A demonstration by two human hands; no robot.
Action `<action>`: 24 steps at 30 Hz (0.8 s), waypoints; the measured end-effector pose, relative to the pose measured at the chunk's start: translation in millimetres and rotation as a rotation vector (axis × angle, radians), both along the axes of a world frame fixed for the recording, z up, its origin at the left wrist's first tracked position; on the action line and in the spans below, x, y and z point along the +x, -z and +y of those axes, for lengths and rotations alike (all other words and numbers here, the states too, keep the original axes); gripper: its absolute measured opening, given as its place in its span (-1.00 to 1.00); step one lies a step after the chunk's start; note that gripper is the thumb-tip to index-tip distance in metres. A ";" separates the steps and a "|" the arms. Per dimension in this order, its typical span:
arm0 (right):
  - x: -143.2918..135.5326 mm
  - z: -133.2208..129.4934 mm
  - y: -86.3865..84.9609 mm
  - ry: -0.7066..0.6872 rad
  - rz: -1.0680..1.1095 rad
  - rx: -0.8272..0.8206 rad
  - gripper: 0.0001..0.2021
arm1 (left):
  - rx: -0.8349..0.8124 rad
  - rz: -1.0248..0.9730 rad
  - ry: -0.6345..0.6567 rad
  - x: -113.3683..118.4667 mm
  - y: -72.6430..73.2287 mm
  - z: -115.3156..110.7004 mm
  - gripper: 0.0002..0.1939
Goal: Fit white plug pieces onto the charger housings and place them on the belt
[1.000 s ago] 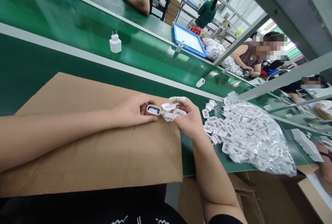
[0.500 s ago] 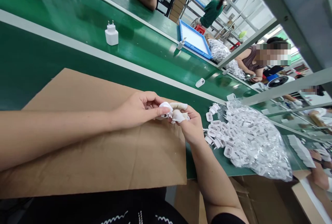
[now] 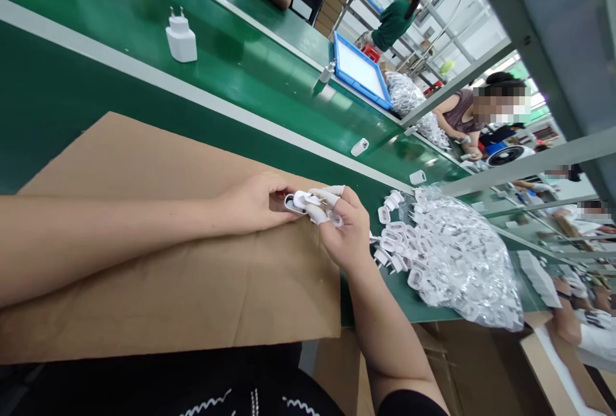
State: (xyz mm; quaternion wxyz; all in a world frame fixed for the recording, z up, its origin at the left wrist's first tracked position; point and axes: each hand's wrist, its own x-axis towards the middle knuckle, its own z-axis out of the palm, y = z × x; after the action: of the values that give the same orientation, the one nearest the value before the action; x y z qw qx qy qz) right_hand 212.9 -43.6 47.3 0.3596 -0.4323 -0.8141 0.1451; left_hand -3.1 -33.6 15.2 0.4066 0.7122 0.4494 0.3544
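Above a brown cardboard sheet [image 3: 192, 287], my left hand [image 3: 257, 204] grips a white charger housing [image 3: 292, 204], its open end facing right. My right hand [image 3: 344, 217], with white covers on some fingertips, pinches a white plug part [image 3: 308, 199] against that open end. The two parts touch or nearly touch; the fingers hide the exact contact. To the right of my right hand lie loose white plug parts [image 3: 395, 236] beside a clear plastic bag [image 3: 466, 262] full of similar white pieces.
On the green belt [image 3: 269, 95] stand a white charger [image 3: 181, 37] and several smaller ones spaced apart. A white rail [image 3: 212, 103] borders the belt. Beyond it are a blue tray [image 3: 363, 72] and co-workers. Metal frame bars cross the upper right.
The white charger parts have been turned, and the housing's open end now shows. The chargers on the belt have shifted left, and another has appeared near the bag. The view has also moved slightly.
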 end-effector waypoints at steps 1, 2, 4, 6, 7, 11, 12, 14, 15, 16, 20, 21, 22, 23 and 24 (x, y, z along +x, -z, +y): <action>-0.4 -0.5 1.1 -0.007 -0.045 0.020 -0.79 | -0.030 0.002 0.007 0.8 1.9 -0.1 -0.65; -0.8 -0.8 2.2 -0.009 -0.087 0.032 -0.78 | -0.054 0.001 0.002 1.5 3.0 -0.1 -0.65; -1.3 -0.4 4.1 -0.011 -0.164 0.040 -0.76 | -0.070 0.006 -0.008 2.5 3.5 0.1 -0.66; -1.1 1.4 5.2 -0.025 -0.218 0.047 -0.77 | -0.058 0.025 -0.016 2.7 2.6 0.5 -0.66; -0.8 2.6 5.5 -0.037 -0.233 0.053 -0.78 | -0.051 0.037 -0.021 2.6 2.1 0.5 -0.65; 1.3 7.1 4.8 -0.063 -0.282 0.059 -0.81 | -0.020 0.047 -0.019 2.2 3.0 -0.8 -0.65; 1.9 7.6 4.1 -0.057 -0.309 0.061 -0.83 | 0.017 0.041 -0.013 2.2 4.4 -1.4 -0.68; 2.5 7.6 2.3 -0.031 -0.387 0.072 -0.86 | 0.167 0.071 0.005 2.0 8.6 -2.4 -0.72; 2.5 7.1 1.2 -0.014 -0.425 0.077 -0.85 | 0.279 0.118 0.018 1.9 11.0 -2.7 -0.72; 2.2 6.5 0.3 0.003 -0.455 0.080 -0.84 | 0.407 0.189 0.030 1.8 13.3 -2.8 -0.71; -0.5 4.5 -0.3 0.042 -0.459 0.040 -0.81 | 0.841 0.575 0.011 2.1 17.9 -3.0 -0.54; -1.1 4.4 0.7 0.045 -0.431 0.017 -0.81 | 0.900 0.645 -0.008 2.4 17.5 -3.4 -0.50; -1.5 4.3 2.1 0.047 -0.393 -0.008 -0.82 | 0.943 0.694 -0.021 2.8 16.7 -3.8 -0.47; -1.7 4.2 3.7 0.048 -0.351 -0.032 -0.83 | 0.972 0.723 -0.030 3.2 15.7 -4.3 -0.45; -1.7 4.1 5.2 0.054 -0.311 -0.051 -0.84 | 0.992 0.739 -0.033 3.5 14.7 -4.8 -0.44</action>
State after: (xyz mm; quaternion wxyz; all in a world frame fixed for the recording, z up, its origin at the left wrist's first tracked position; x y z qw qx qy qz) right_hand 211.2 -39.5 42.1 0.2218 -0.4804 -0.8440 0.0875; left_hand 0.4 -38.4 0.6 -0.1612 0.8850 0.3531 0.2570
